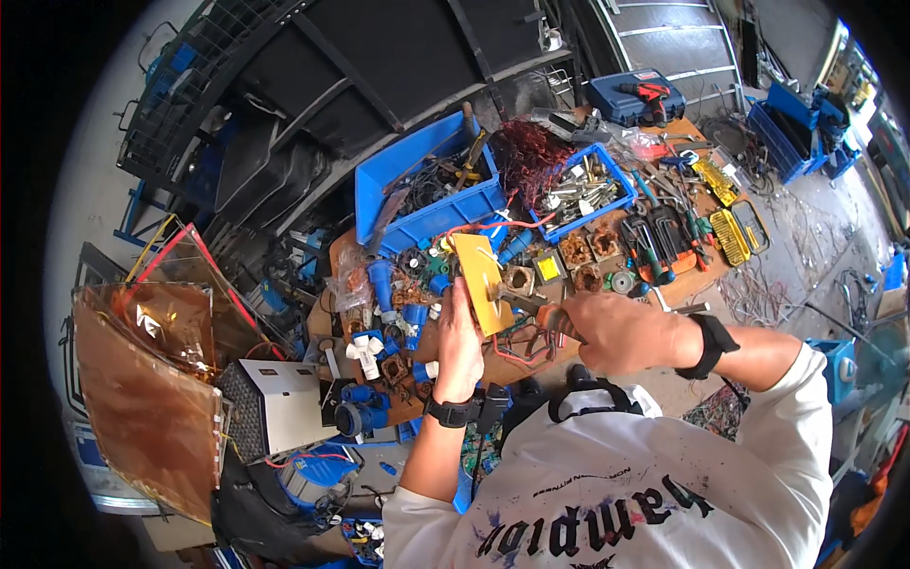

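Observation:
My left hand (459, 346) grips a flat yellow rectangular plate (479, 280) by its left edge, holding it tilted above the workbench. Closed around the orange and dark handle of a hand tool (561, 322) is my right hand (621, 332). The tool's dark metal end reaches left to the face of the plate, where a small fitting sticks out; whether it grips that fitting I cannot tell. A red wire (502, 224) runs close to the plate's top edge. Below the tool, more red and dark wires (521, 351) lie on the bench.
A blue crate (431, 230) of tools and cables stands at the bench's back, with a blue tray (580, 220) of metal parts beside it. Pliers and clamps, a yellow bit case (732, 237) and a red drill (652, 95) are at right. Blue plugs (381, 284) crowd the left.

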`<state>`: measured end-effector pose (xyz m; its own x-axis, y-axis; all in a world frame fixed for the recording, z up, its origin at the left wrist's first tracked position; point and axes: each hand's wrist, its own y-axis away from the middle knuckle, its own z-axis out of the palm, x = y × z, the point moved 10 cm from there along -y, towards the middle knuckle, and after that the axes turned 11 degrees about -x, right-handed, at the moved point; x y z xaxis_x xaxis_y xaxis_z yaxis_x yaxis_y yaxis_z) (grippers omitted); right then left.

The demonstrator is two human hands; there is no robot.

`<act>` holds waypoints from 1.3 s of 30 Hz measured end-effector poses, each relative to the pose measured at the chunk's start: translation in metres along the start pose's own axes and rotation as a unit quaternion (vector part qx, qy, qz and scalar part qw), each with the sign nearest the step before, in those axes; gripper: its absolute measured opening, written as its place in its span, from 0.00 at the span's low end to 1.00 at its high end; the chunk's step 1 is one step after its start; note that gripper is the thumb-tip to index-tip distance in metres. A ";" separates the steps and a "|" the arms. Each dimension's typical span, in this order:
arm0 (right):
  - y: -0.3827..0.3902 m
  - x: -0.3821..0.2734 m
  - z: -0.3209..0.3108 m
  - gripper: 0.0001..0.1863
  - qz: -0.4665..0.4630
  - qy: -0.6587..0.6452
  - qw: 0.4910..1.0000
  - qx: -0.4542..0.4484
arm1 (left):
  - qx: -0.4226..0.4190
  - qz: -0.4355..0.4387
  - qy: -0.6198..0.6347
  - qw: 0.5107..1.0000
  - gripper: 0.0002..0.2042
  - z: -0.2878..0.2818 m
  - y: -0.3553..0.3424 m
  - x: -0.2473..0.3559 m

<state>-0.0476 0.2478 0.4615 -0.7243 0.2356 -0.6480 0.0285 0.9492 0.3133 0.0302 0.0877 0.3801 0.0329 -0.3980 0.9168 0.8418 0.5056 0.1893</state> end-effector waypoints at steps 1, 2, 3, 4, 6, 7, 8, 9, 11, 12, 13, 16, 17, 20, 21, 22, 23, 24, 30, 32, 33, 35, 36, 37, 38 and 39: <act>0.001 -0.002 0.000 0.18 -0.015 0.010 0.999 0.028 | -0.005 0.001 0.008 1.000 0.21 -0.001 0.000 -0.001; 0.002 -0.004 0.001 0.18 -0.017 0.017 0.999 0.048 | -0.006 0.004 0.018 1.000 0.21 -0.002 -0.001 -0.002; 0.003 -0.007 0.001 0.19 -0.020 0.024 0.997 0.067 | -0.007 0.006 0.029 1.000 0.21 -0.004 -0.002 -0.005; 0.004 -0.009 -0.001 0.19 -0.022 0.031 0.996 0.086 | -0.009 0.008 0.039 0.999 0.21 -0.006 -0.003 -0.007; 0.003 -0.010 -0.001 0.17 -0.010 0.013 0.998 0.068 | -0.007 0.001 0.045 0.999 0.21 -0.011 -0.004 -0.012; 0.002 -0.010 -0.002 0.16 -0.004 0.005 0.998 0.059 | -0.006 -0.002 0.048 0.999 0.21 -0.012 -0.004 -0.013; 0.001 -0.007 0.000 0.15 0.001 -0.002 0.999 0.036 | -0.003 0.000 0.041 0.999 0.22 -0.012 -0.003 -0.011; 0.000 -0.004 0.001 0.15 0.007 -0.010 1.000 0.014 | -0.001 0.001 0.034 0.999 0.22 -0.008 -0.001 -0.008; 0.000 0.001 0.001 0.14 0.027 -0.030 0.999 -0.037 | -0.001 0.000 0.021 1.000 0.21 -0.006 0.000 -0.006; 0.003 -0.001 -0.001 0.15 0.041 -0.042 0.996 -0.065 | -0.004 -0.002 0.016 1.000 0.21 -0.006 0.001 -0.006; 0.004 0.001 -0.001 0.16 0.055 -0.054 0.993 -0.094 | -0.007 -0.004 0.010 1.000 0.20 -0.005 0.001 -0.006; 0.004 0.017 0.009 0.12 0.101 -0.111 0.969 -0.196 | -0.009 0.002 -0.026 1.000 0.21 0.001 0.000 0.003; 0.004 0.019 0.008 0.13 0.096 -0.119 0.968 -0.198 | -0.008 -0.001 -0.039 0.999 0.21 0.002 0.000 0.004; 0.003 0.021 0.008 0.13 0.093 -0.175 0.954 -0.224 | -0.002 -0.005 -0.065 0.998 0.21 0.003 0.002 0.010; 0.005 0.020 0.011 0.13 0.082 -0.243 0.941 -0.222 | -0.001 -0.002 -0.065 0.998 0.20 0.006 0.002 0.011; 0.006 0.021 0.014 0.13 0.070 -0.309 0.923 -0.219 | 0.000 0.002 -0.064 0.998 0.20 0.008 0.002 0.013; 0.007 0.022 0.017 0.13 0.058 -0.374 0.901 -0.214 | -0.002 0.005 -0.074 0.997 0.20 0.010 0.002 0.014; 0.007 0.027 0.023 0.18 0.075 -0.375 0.890 -0.250 | -0.004 0.009 -0.085 0.996 0.19 0.011 0.002 0.016; 0.012 0.026 0.016 0.12 0.065 -0.464 0.849 -0.243 | -0.011 0.003 -0.157 0.988 0.17 0.021 0.006 0.028; 0.012 0.024 0.015 0.11 0.065 -0.469 0.840 -0.266 | -0.013 0.013 -0.147 0.989 0.17 0.022 0.006 0.029; 0.011 0.022 0.015 0.11 0.066 -0.470 0.835 -0.279 | -0.014 0.020 -0.134 0.991 0.17 0.019 0.004 0.026; 0.010 0.019 0.011 0.12 0.061 -0.426 0.859 -0.277 | -0.011 0.027 -0.109 0.994 0.17 0.019 0.004 0.026; 0.009 0.018 0.009 0.13 0.061 -0.404 0.871 -0.274 | -0.010 0.026 -0.097 0.995 0.17 0.022 0.005 0.028; 0.009 0.021 0.009 0.13 0.070 -0.382 0.880 -0.274 | -0.010 0.025 -0.085 0.996 0.17 0.024 0.004 0.028; 0.009 0.024 0.009 0.15 0.078 -0.360 0.888 -0.274 | -0.013 0.018 -0.079 0.997 0.17 0.024 0.003 0.026; 0.008 0.026 0.010 0.17 0.085 -0.338 0.895 -0.278 | -0.012 0.010 -0.073 0.997 0.18 0.022 0.003 0.025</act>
<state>-0.0593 0.2639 0.4405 -0.1547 0.6164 -0.7721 -0.3843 0.6824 0.6218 0.0220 0.0963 0.4110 -0.0273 -0.2706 0.9623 0.8549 0.4925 0.1628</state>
